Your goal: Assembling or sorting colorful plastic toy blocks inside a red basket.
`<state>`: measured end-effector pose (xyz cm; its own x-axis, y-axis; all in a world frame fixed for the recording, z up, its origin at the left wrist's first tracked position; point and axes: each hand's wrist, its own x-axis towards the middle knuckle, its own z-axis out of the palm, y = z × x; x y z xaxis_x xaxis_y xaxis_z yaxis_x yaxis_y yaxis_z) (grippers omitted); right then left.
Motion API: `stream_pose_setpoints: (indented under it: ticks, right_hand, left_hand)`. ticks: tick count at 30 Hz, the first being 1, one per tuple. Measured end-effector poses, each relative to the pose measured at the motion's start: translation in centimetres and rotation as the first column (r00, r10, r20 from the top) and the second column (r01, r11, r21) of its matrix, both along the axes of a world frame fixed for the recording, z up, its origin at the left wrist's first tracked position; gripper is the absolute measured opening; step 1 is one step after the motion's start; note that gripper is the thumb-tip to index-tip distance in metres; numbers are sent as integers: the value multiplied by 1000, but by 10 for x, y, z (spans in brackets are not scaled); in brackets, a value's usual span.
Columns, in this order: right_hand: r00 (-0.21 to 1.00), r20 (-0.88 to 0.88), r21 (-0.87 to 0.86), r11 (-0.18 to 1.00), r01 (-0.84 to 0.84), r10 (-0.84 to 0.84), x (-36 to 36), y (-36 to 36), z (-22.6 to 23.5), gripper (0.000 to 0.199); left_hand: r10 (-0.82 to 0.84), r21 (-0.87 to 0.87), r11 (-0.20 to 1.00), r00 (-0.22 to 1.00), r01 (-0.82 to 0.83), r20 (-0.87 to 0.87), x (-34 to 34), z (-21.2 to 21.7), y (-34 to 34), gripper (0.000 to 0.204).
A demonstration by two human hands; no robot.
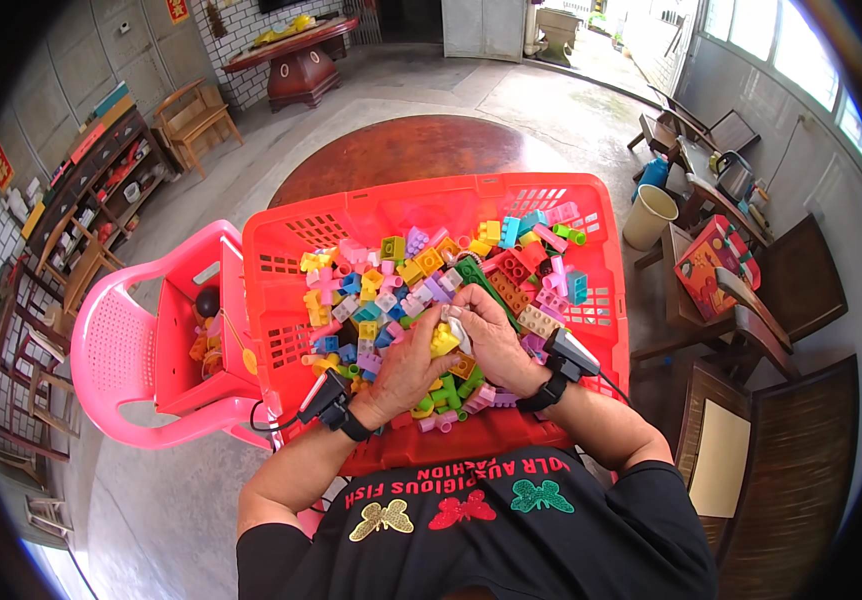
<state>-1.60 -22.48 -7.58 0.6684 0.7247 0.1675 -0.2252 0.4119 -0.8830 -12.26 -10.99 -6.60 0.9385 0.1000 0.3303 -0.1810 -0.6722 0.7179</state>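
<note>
Both hands are together over a red plastic basket [371,203] heaped with colourful toy building blocks [421,262]. My left hand [403,368] is closed round a yellow building block [444,340]. My right hand [496,345] pinches a small white cloth or tissue [457,322] against that block, fingertips bent inward. Part of the block and most of the white piece are hidden by the fingers. Just beyond my right hand lies a long dark green piece [481,280] among the blocks. Each wrist wears a black strap with a small device.
The basket stands in front of a round brown wooden table [401,150]. At the left a pink plastic chair [116,350] bears a red box [179,370] with more toy pieces. Wooden chairs [801,270], a cream bin [650,217] and a red carton [716,265] stand at the right.
</note>
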Motion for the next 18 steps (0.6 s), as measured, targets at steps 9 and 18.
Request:
stream_pose_setpoints:
  ticks: [9, 18]
  right_hand:
    - [802, 597, -134, 989, 57, 34, -10, 2, -6, 8]
    - [615, 789, -143, 969, 200, -10, 0, -1, -5, 13]
  left_hand:
    - [22, -175, 985, 999, -13, 48, 8, -16, 7, 73]
    - [-70, -296, 953, 998, 69, 9, 5, -9, -1, 91]
